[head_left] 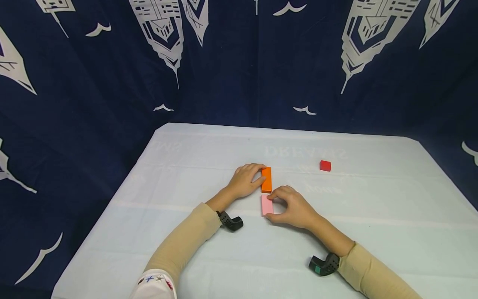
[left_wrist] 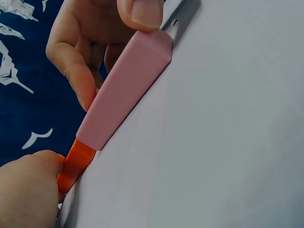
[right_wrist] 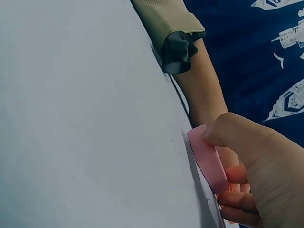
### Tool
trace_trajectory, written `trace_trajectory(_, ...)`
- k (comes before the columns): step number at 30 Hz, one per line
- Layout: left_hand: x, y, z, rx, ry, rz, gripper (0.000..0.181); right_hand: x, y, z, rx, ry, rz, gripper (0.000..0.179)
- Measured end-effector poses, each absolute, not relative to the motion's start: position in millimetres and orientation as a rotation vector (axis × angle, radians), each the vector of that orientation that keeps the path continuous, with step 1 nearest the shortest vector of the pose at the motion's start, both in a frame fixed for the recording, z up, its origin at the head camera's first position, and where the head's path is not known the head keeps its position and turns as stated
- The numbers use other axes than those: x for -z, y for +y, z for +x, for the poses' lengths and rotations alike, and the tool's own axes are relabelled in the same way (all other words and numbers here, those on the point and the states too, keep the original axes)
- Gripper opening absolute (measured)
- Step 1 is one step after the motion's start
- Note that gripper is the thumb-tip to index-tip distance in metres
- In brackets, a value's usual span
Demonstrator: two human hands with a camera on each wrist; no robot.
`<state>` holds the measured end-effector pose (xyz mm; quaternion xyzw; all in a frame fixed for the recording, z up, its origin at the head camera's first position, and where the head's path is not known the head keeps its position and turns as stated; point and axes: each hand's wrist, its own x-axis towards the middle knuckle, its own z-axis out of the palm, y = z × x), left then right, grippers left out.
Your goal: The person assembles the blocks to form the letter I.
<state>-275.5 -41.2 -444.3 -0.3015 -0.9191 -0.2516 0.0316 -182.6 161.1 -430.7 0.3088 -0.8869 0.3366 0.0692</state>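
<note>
An orange rectangular block (head_left: 267, 181) lies on the white table, lengthwise away from me. My left hand (head_left: 244, 181) holds it from the left, thumb and fingers at its side and far end. Just nearer to me is a shorter pink block (head_left: 267, 206), in line with the orange one, a narrow gap showing between them in the head view. My right hand (head_left: 295, 208) pinches the pink block (right_wrist: 209, 159) between thumb and fingers at its near and far ends. In the left wrist view the pink block (left_wrist: 126, 90) partly hides the orange block (left_wrist: 76, 159).
A small red block (head_left: 325, 166) sits on the table (head_left: 209, 145) toward the back right. Behind the table hangs a dark blue cloth (head_left: 231, 83) with pale building and bird prints. Black devices are strapped at both wrists.
</note>
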Motion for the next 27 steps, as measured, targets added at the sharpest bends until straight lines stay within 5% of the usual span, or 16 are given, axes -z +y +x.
trace_trajectory(27, 443.6, -41.4, -275.1, 0.784, -2.809, -0.933, 0.042, 436.1, 161.3, -187.0, -1.019, -2.598, 0.913, 0.041)
